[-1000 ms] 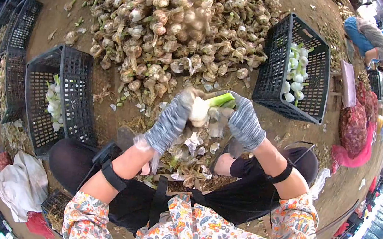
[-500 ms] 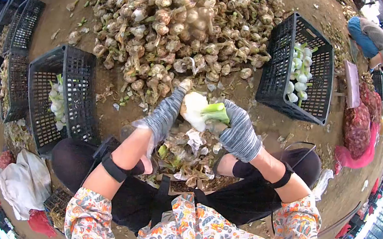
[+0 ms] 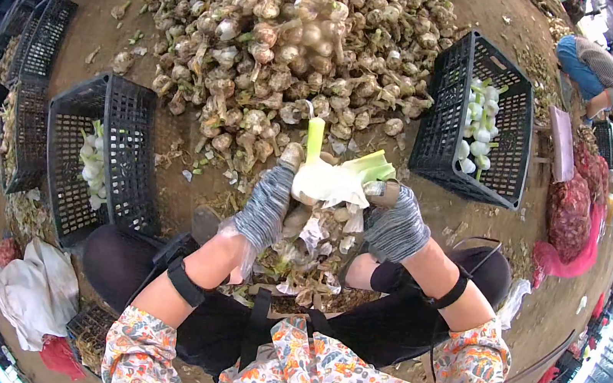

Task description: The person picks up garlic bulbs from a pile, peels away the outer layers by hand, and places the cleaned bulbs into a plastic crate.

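A white garlic bulb (image 3: 309,179) with a pale green stem pointing up sits in the grip of my left hand (image 3: 266,203), which wears a grey knit glove. My right hand (image 3: 398,222), gloved the same way, pinches a strip of garlic skin (image 3: 370,167) that ends in a green leaf piece. This skin is peeled out sideways from the bulb and still overlaps its right side. Below both hands, loose garlic peelings (image 3: 309,261) lie on the ground between my legs.
A large heap of unpeeled garlic (image 3: 294,50) lies ahead. Black crates with peeled bulbs stand on the left (image 3: 135,169) and right (image 3: 432,123). At far right are a red mesh sack (image 3: 571,207) and a bent-over person (image 3: 598,67). A white sack (image 3: 38,292) lies at lower left.
The outer skin with its green leaf has been pulled away to the right by my right hand, and the bulb's stem now stands upright in view. My left hand keeps the bulb.
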`<act>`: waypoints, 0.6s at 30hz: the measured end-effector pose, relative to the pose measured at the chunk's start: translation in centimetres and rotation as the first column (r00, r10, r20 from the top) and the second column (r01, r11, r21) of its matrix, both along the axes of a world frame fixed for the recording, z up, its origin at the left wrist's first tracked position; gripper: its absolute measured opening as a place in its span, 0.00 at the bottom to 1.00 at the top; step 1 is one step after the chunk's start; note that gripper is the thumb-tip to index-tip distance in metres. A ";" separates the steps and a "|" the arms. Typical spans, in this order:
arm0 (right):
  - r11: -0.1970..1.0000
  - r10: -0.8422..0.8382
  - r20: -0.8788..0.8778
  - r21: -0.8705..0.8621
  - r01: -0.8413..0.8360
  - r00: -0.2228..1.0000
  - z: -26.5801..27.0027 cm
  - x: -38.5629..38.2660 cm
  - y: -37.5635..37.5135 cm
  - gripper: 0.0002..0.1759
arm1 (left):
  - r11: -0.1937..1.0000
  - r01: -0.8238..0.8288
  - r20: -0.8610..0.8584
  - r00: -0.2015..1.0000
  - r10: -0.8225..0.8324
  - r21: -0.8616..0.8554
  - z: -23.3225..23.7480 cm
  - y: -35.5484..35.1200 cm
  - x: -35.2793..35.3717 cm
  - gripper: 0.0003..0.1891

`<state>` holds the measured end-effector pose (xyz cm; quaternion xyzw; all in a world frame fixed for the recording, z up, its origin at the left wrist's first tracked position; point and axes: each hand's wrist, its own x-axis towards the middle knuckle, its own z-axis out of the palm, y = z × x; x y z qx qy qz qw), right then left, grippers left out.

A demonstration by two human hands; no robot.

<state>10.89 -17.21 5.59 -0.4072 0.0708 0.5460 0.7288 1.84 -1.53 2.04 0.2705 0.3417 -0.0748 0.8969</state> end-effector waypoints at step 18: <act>0.923 0.378 0.786 -0.360 -0.135 0.489 0.9 1.8 -0.3 0.13 | 0.567 -0.126 0.343 0.892 -0.293 0.814 2.3 2.1 0.0 0.09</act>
